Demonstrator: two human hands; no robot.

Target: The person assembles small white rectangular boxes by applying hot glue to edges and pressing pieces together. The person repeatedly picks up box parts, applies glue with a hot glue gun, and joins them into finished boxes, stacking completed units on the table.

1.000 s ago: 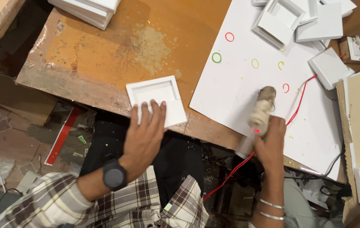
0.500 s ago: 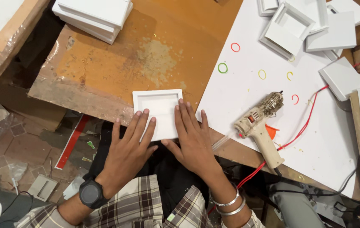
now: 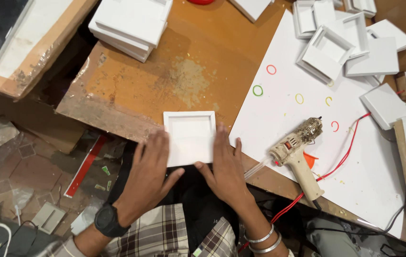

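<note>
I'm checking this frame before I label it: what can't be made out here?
Head view only:
- Near edge of the white square tray: covered by the left hand and right hand.
- Glue gun cord end: runs off the bottom edge.
- Red object at the top edge: cut off.
- Stack of white boxes: top cropped.

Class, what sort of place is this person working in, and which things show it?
Probably a small craft workshop: a worn orange wooden worktable, a cream hot-glue gun with red cord, and stacks of white square foam-board trays.
</note>
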